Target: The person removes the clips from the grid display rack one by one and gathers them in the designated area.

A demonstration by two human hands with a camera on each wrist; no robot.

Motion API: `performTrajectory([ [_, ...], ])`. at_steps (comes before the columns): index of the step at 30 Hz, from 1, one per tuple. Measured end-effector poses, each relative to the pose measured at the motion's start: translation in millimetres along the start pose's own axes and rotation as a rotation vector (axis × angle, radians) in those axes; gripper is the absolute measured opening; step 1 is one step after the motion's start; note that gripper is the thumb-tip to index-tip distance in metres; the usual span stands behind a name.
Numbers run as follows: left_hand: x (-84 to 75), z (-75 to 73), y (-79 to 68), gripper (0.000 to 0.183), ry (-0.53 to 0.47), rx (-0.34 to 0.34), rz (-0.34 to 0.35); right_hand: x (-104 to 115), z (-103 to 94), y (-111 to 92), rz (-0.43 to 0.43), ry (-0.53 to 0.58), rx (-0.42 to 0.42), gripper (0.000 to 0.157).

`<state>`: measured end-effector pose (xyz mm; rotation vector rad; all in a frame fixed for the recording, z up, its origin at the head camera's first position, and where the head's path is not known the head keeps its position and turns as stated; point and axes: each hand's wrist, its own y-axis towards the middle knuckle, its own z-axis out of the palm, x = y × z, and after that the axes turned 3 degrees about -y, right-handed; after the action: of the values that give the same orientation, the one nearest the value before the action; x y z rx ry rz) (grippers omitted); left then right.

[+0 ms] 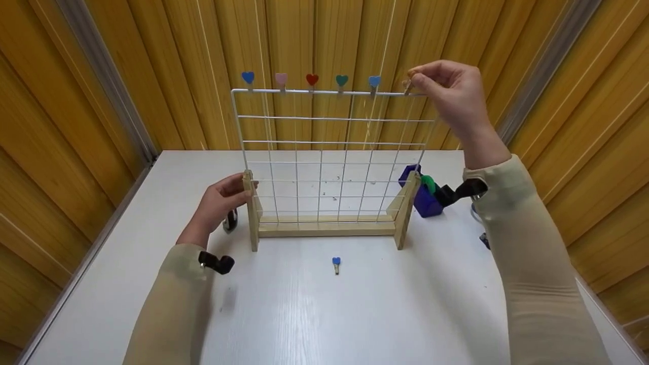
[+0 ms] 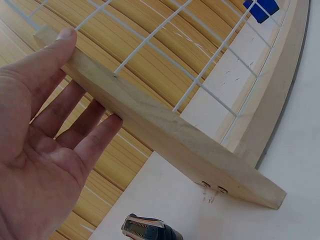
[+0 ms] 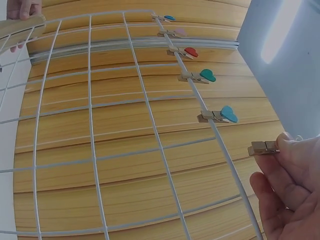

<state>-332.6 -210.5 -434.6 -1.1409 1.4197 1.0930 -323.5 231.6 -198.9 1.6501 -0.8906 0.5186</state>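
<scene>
A white wire grid [image 1: 333,143] stands upright in a wooden stand [image 1: 327,229]. Several small wooden clothespins with heart tops, among them a red heart clothespin [image 1: 312,80] and a green heart clothespin [image 3: 207,75], are clipped along its top bar. Near the bar's right end my right hand [image 1: 456,96] pinches another wooden clothespin [image 3: 262,148] between thumb and finger; its top is hidden by the fingers. In the right wrist view it appears apart from the bar. My left hand [image 1: 215,203] grips the stand's left upright [image 2: 145,120], thumb on one side, fingers on the other.
A blue heart clothespin [image 1: 336,264] lies on the white table [image 1: 284,314] in front of the stand. Behind the right upright sits a dark blue object [image 1: 428,205] with a green part. A black device [image 2: 150,227] lies beside the left upright. Wood-patterned walls [image 1: 334,40] enclose the table.
</scene>
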Motion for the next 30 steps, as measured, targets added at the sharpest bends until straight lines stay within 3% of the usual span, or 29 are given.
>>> performTrajectory([
  [12,1.9,-1.4,0.9,0.062,0.014,-0.007,0.008,-1,6.5,-23,0.078,0.192,0.104,0.016],
  [23,1.6,-0.6,0.0,0.063,0.015,-0.012,0.004,-13,14.5,-50,0.113,0.086,0.151,0.028],
  [30,2.2,-0.5,0.1,0.061,0.019,-0.016,0.011,-23,21.4,-68,0.115,0.006,0.186,0.027],
])
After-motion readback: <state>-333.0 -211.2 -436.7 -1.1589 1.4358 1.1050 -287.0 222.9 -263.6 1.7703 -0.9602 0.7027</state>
